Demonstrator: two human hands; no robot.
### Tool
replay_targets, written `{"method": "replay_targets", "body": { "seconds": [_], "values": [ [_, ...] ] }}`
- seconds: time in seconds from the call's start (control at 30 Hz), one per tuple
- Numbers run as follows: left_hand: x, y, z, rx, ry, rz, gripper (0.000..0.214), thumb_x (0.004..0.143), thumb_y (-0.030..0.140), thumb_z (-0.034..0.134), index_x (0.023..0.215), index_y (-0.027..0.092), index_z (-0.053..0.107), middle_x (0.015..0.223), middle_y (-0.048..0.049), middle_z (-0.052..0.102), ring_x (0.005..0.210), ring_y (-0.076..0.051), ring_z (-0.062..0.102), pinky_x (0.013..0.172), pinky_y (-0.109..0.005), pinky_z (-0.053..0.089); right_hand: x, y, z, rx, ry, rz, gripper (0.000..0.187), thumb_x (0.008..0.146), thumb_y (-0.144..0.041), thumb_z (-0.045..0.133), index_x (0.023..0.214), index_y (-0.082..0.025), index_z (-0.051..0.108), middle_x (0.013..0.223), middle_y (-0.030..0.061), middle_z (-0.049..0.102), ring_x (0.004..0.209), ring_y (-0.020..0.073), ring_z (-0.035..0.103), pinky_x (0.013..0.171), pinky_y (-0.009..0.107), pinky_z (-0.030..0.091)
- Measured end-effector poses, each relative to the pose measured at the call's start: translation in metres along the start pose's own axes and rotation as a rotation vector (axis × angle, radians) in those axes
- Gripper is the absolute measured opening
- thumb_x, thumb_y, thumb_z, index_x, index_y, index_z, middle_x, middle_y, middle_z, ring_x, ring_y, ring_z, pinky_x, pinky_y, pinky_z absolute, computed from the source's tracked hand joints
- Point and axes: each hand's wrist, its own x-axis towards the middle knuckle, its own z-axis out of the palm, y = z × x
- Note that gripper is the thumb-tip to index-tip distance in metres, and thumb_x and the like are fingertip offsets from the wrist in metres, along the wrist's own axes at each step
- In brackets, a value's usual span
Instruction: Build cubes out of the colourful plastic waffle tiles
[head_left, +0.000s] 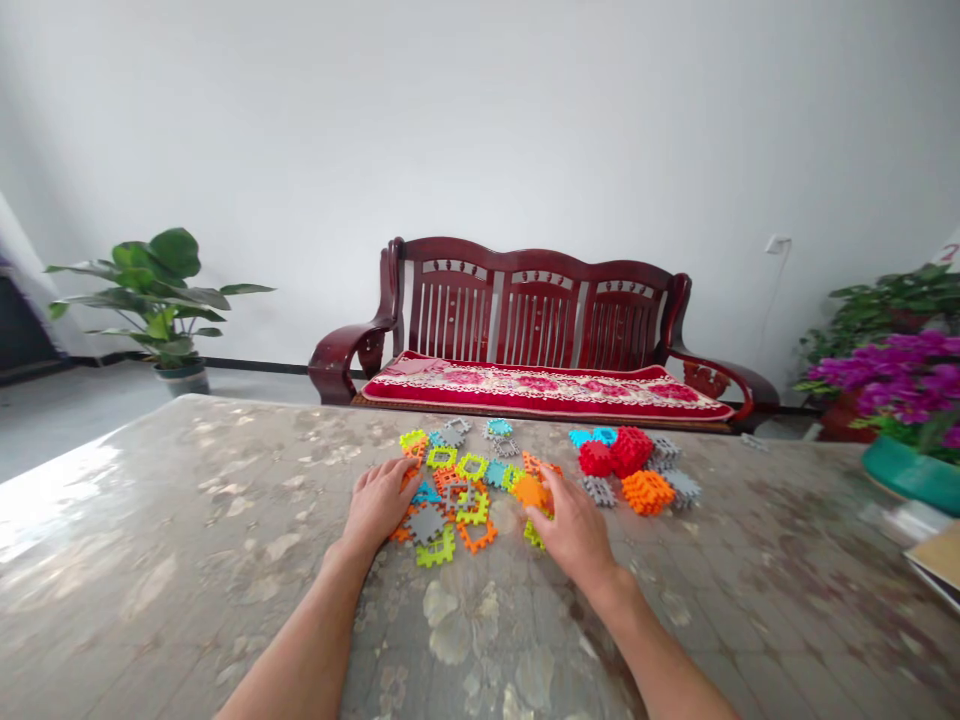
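Note:
Colourful interlocking puzzle tiles with notched edges lie in a loose heap between my hands. My left hand (381,500) rests at the heap's left side, fingers stretched over the edge of some orange tiles. On the other side, my right hand (576,522) has thumb and fingers apart, touching an orange tile (530,492). Between them are a grey tile (426,523), a lime-green tile frame (436,548), an orange tile frame (478,536) and a blue tile (496,473). Part of a green tile (533,536) shows under my right thumb.
Right of my right hand sit red joined pieces (631,451), a stack of orange tiles (647,492) and grey tiles (682,487). The table (225,600) has a patterned cover. A wooden bench (536,310) stands behind it; a teal flower pot (911,474) is at right.

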Motion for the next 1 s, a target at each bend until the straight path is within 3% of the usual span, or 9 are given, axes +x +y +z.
{"method": "replay_targets", "body": {
  "seconds": [0.17,0.5,0.77,1.0],
  "values": [
    [0.002,-0.002,0.002,0.004,-0.006,-0.011,0.038,0.093,0.044,0.039,0.123,0.03,0.059,0.133,-0.0036,0.06,0.123,-0.024,0.053,0.104,-0.041,0.034,-0.005,0.022,-0.006,-0.123,0.006,0.143,0.051,0.081,-0.033,0.061,0.129,-0.018,0.054,0.108,0.0083,0.07,0.1,0.0245,0.063,0.087,0.034,0.043],
    [0.002,-0.004,0.003,-0.017,-0.008,-0.007,0.039,0.093,0.043,0.039,0.124,0.029,0.059,0.133,-0.0045,0.06,0.123,-0.023,0.053,0.105,-0.041,0.033,-0.01,0.027,0.001,-0.206,-0.006,0.119,0.051,0.078,-0.037,0.063,0.126,-0.023,0.057,0.112,0.0075,0.068,0.102,0.0263,0.057,0.09,0.038,0.038],
    [0.001,-0.001,0.0,-0.003,-0.003,-0.012,0.039,0.092,0.043,0.04,0.123,0.031,0.06,0.132,-0.0044,0.061,0.121,-0.023,0.054,0.104,-0.04,0.034,-0.01,0.026,0.006,-0.07,0.057,0.119,0.053,0.076,-0.021,0.058,0.129,-0.021,0.053,0.113,0.0077,0.066,0.105,0.0245,0.057,0.093,0.036,0.04],
    [0.004,-0.006,0.005,-0.012,-0.003,0.0,0.04,0.092,0.045,0.039,0.124,0.03,0.059,0.132,-0.0039,0.061,0.121,-0.022,0.054,0.103,-0.038,0.035,-0.008,0.036,0.009,0.14,0.227,0.177,0.052,0.076,-0.024,0.055,0.128,-0.017,0.052,0.119,0.0106,0.063,0.109,0.0241,0.057,0.097,0.038,0.043]
  ]
}}
